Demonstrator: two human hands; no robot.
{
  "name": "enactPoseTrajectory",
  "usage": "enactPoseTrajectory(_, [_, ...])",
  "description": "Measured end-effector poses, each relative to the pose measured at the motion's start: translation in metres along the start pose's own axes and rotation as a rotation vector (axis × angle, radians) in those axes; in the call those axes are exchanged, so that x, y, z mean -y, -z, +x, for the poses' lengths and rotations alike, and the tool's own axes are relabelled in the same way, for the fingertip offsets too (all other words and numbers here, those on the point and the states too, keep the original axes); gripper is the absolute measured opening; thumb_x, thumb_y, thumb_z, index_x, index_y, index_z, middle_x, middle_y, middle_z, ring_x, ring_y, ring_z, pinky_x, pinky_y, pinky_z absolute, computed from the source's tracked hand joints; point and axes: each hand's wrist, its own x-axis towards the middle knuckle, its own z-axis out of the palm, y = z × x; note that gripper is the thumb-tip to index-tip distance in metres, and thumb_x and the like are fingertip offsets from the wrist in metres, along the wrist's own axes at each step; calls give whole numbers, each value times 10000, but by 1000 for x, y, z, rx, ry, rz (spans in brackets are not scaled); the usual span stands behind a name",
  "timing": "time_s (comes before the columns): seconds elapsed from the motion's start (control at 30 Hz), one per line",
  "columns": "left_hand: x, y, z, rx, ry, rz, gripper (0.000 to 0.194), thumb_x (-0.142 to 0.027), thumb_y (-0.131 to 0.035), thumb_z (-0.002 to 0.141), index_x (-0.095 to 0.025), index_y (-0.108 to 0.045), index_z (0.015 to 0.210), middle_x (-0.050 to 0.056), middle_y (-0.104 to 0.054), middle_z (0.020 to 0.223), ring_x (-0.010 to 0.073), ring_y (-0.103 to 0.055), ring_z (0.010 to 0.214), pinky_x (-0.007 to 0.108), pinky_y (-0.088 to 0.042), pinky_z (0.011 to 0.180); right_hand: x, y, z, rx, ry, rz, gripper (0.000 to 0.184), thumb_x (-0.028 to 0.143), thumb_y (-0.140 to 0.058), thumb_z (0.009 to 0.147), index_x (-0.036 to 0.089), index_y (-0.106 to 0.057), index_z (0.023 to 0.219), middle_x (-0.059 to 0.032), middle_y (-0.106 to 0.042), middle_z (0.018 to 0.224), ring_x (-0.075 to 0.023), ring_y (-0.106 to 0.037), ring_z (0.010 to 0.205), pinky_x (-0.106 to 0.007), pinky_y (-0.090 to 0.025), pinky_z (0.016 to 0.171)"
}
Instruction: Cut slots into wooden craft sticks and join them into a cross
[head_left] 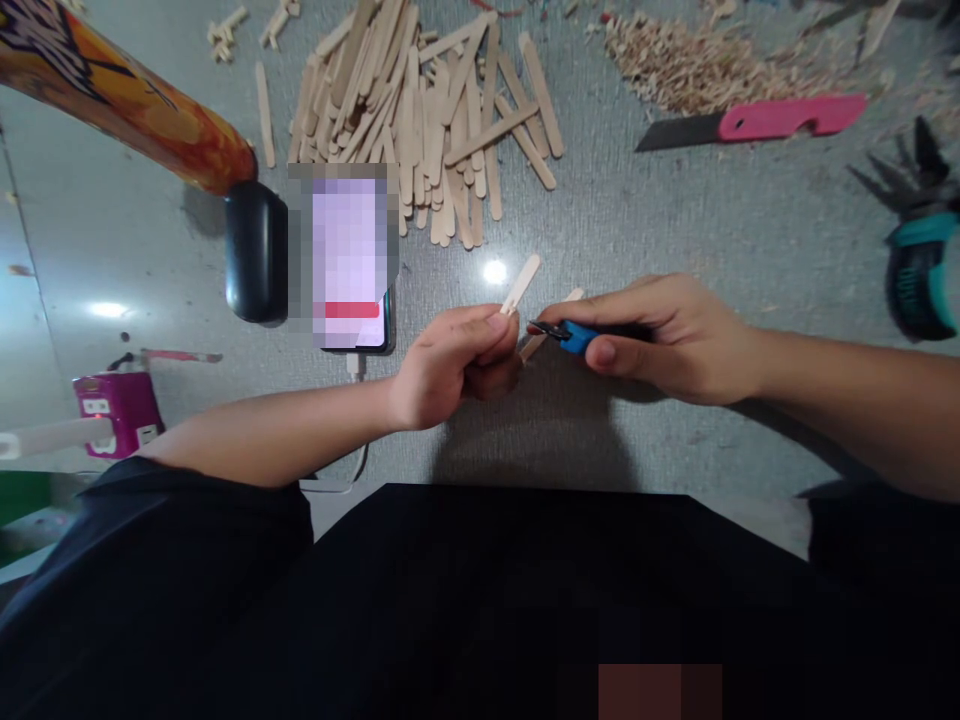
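My left hand is closed, pinching a wooden craft stick between thumb and fingers. The stick's rounded end points up and to the right, and its lower part is hidden in the hand. In my right hand is a small pair of blue-handled pliers. Their dark pointed tip faces left, close to my left fingertips; whether it touches the stick I cannot tell. Another craft stick shows partly behind the pliers and right fingers.
A heap of craft sticks lies ahead. Beyond my right hand are a pink-handled knife, wood scraps and a teal-and-black holder with tools. Leftward are a phone on a cable, a dark case and an orange can.
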Motion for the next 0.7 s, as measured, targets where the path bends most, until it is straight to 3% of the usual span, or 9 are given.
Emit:
enactPoseTrajectory(0.2, [1,-3,-2,-11,-38,47,516,-522,-657,1097,-243,-444,718,-96,-278,549,62,-194,439,214,-192,445,0,-2,1,-23,-2,-16,264,426,-849,1069,327,-932,1300,-18,-868,1110,-220,-797,955,-313,-601,793])
enactPoseTrajectory(0.7, [-1,-3,-3,-5,-38,63,563,-490,-657,1118,-229,-402,689,-83,-280,586,52,-243,457,208,-209,448,2,5,2,51,-5,-86,287,441,-778,1129,273,-913,1320,-10,-822,1052,-179,-752,945,-285,-554,845])
